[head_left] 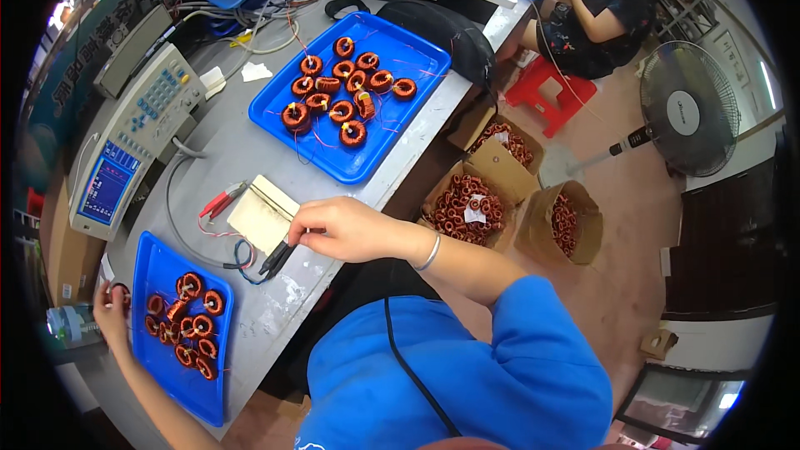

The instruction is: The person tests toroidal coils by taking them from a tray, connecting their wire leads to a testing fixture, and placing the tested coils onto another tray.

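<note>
My right hand pinches a black test clip on a wire, just beside a beige pad on the grey bench. A red test clip lies loose left of the pad. My left hand sits at the upper left corner of a small blue tray and closes on a wound copper ring coil. Several more copper coils lie in that tray.
A larger blue tray with several coils sits further back. A grey meter with a blue screen stands at the left. Open cardboard boxes of coils stand on the floor. A fan and a seated person are to the right.
</note>
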A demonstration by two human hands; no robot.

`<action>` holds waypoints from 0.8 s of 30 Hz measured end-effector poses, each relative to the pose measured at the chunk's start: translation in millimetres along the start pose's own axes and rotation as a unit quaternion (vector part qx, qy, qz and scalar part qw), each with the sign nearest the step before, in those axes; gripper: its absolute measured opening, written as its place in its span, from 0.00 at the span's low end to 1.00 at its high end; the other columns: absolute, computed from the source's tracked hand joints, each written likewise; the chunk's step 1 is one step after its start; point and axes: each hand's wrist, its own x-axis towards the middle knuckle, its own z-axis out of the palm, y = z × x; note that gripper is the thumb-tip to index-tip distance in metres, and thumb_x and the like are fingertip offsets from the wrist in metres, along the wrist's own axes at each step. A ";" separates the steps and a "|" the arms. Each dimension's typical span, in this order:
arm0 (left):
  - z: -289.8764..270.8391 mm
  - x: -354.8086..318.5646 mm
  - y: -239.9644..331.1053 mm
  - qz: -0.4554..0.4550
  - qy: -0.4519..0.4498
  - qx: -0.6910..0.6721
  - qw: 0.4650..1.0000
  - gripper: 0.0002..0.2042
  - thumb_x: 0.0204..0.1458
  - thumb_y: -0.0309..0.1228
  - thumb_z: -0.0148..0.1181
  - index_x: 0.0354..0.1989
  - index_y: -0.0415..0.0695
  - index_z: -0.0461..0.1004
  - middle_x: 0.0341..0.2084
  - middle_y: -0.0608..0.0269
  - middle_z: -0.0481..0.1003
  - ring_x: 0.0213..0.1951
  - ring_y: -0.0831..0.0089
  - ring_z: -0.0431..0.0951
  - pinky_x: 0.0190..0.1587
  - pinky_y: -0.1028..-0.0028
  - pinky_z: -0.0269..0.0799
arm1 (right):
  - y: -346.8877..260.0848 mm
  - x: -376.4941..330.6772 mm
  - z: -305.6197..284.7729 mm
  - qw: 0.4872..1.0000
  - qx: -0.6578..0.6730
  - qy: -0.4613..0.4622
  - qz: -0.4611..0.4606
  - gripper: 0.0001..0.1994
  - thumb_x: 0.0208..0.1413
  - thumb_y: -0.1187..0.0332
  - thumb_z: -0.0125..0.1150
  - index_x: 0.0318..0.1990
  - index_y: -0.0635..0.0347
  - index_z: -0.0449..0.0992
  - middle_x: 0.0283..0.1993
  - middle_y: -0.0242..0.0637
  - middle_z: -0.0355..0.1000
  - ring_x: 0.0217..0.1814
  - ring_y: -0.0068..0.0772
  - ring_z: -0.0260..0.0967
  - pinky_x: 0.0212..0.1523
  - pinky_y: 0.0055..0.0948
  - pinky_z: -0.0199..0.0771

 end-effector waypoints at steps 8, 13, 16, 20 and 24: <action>-7.0 -49.8 106.2 0.029 -0.049 -0.053 0.997 0.12 0.54 0.30 0.58 0.43 0.35 0.71 0.31 0.64 0.73 0.31 0.77 0.74 0.35 0.80 0.70 | -9.3 14.6 0.6 1.000 0.001 -0.013 -0.028 0.06 0.51 0.79 0.53 0.35 0.65 0.74 0.35 0.40 0.73 0.38 0.31 0.71 0.39 0.27 0.71; 3.2 -74.5 133.2 0.229 0.099 0.174 0.953 0.09 0.52 0.29 0.58 0.39 0.40 0.75 0.29 0.61 0.72 0.34 0.75 0.72 0.37 0.76 0.67 | -18.5 14.0 -4.4 0.999 0.019 -0.030 -0.006 0.05 0.51 0.80 0.53 0.35 0.67 0.74 0.33 0.39 0.72 0.35 0.30 0.71 0.37 0.24 0.70; 3.4 -94.6 175.2 0.198 0.142 -0.095 0.965 0.14 0.56 0.34 0.55 0.47 0.39 0.72 0.33 0.63 0.74 0.32 0.77 0.75 0.31 0.80 0.70 | -17.7 20.7 0.0 0.999 0.038 -0.021 0.025 0.05 0.52 0.78 0.54 0.35 0.66 0.75 0.35 0.36 0.73 0.36 0.25 0.70 0.39 0.23 0.69; 21.7 -128.6 233.6 0.009 -0.196 -0.473 0.859 0.17 0.59 0.36 0.51 0.52 0.39 0.69 0.34 0.60 0.74 0.27 0.76 0.77 0.23 0.81 0.75 | -37.1 41.0 9.4 0.978 0.206 0.021 0.023 0.09 0.57 0.72 0.55 0.42 0.67 0.73 0.41 0.36 0.74 0.43 0.25 0.71 0.45 0.23 0.70; 84.5 -153.0 257.0 -0.076 -0.263 -0.553 0.787 0.22 0.52 0.37 0.58 0.53 0.39 0.66 0.32 0.57 0.73 0.26 0.67 0.76 0.22 0.76 0.73 | -49.7 58.6 24.2 0.941 0.321 -0.096 0.052 0.17 0.63 0.58 0.47 0.42 0.65 0.73 0.44 0.37 0.73 0.46 0.29 0.71 0.47 0.26 0.70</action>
